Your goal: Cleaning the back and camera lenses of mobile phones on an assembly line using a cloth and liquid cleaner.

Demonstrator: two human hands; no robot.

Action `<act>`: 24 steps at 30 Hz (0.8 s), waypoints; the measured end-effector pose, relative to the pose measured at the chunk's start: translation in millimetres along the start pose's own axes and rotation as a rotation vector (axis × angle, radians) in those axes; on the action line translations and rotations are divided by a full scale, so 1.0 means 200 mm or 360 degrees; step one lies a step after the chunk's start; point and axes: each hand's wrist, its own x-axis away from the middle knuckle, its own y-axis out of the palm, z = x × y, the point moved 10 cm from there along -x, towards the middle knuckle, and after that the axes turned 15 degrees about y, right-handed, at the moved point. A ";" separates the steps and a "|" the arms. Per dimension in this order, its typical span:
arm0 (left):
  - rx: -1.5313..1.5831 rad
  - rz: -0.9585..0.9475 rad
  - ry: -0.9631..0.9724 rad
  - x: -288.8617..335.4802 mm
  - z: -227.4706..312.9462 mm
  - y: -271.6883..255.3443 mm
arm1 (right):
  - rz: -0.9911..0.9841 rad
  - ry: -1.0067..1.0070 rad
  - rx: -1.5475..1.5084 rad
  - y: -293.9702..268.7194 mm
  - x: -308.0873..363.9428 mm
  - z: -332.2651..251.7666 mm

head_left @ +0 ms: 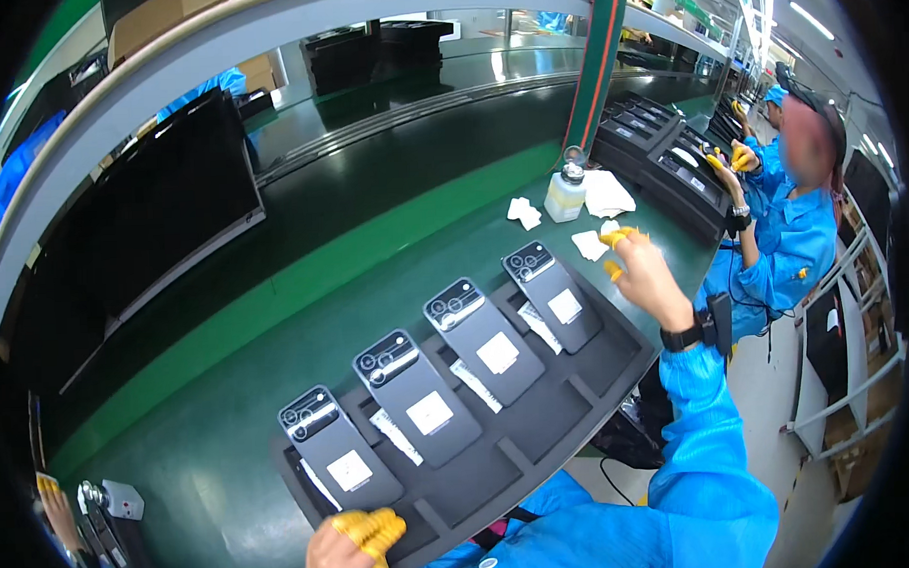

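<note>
A black tray (540, 436) lies in front of me with a row of grey smartphones, camera ends pointing away. The leftmost phone (325, 444) and the rightmost phone (560, 305) each bear a white square label, like the phones between. Narrow white printed strips (395, 436) lie beside them. My left hand (349, 548), with yellow finger cots, closes over the tray's near left corner, its fingers together. Beyond the rightmost phone hovers my right hand (642, 267), also in finger cots, thumb apart from the fingers. Close to its fingertips is a white wipe (588, 245).
A dispenser bottle (565, 193) stands behind the tray, between white wipes (523, 212) and a wipe stack (608, 194). Stacked black trays (670, 156) are at the right, near a co-worker in blue (788, 222). A dark monitor (151, 204) stands left; a green post (595, 69) rises behind.
</note>
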 end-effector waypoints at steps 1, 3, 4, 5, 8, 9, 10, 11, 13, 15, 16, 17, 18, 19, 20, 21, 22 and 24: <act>0.0070 0.0004 -0.0018 0.00 0.03 0.01 | -0.0184 0.0207 -0.0135 0.07 0.02 0.04; 0.0185 -0.0022 -0.0086 0.00 0.07 0.05 | -0.0577 0.0518 -0.0444 0.22 0.08 0.09; 0.0170 -0.0034 -0.0085 0.00 0.08 0.05 | -0.0548 0.0526 -0.0478 0.20 0.10 0.06; 0.0165 -0.0086 -0.0114 -0.01 0.07 0.07 | -0.0526 0.0547 -0.0498 0.21 0.10 0.07; 0.0104 -0.0189 -0.0141 -0.01 0.06 0.07 | -0.0538 0.0639 -0.0548 0.20 0.09 0.07; 0.0084 -0.0255 -0.0162 -0.01 0.05 0.08 | -0.0580 0.0712 -0.0556 0.21 0.08 0.08; 0.0059 -0.0319 -0.0183 -0.02 0.04 0.09 | -0.0554 0.0685 -0.0582 0.19 0.07 0.08; -0.0137 -0.0462 -0.0152 -0.03 0.05 0.07 | -0.0635 0.0655 -0.0651 0.21 0.09 0.06; -0.0313 -0.0387 -0.0134 -0.15 0.05 -0.01 | -0.0762 0.0413 -0.0627 0.27 0.07 0.06; -0.0642 -0.0298 -0.0075 -0.28 0.03 -0.07 | -0.1137 0.0293 -0.0585 0.28 0.07 -0.02; -0.0771 -0.0207 0.0068 -0.35 0.03 -0.09 | -0.1364 0.0275 -0.0564 0.28 0.09 -0.05; -0.0784 -0.0255 0.0071 -0.41 -0.01 -0.09 | -0.1175 -0.0026 -0.0395 0.23 0.05 -0.05; -0.0817 -0.0306 0.0055 -0.45 -0.02 -0.11 | -0.1068 -0.0022 -0.0305 0.13 -0.04 -0.07; -0.0858 -0.0286 0.0059 -0.48 -0.03 -0.14 | -0.0635 -0.0076 -0.0254 -0.07 -0.16 -0.06; -0.0801 -0.0331 0.0147 -0.51 -0.02 -0.13 | -0.0388 -0.0023 -0.0250 -0.23 -0.33 -0.04; -0.0747 -0.0382 0.0219 -0.54 0.00 -0.14 | 0.0076 -0.0214 -0.0448 -0.47 -0.46 -0.08; -0.0779 -0.0355 0.0213 -0.56 0.00 -0.16 | 0.0103 -0.0081 -0.0611 -0.66 -0.58 -0.12; -0.0703 -0.0439 0.0299 -0.59 0.00 -0.15 | 0.0393 -0.0073 -0.0772 -0.96 -0.78 -0.22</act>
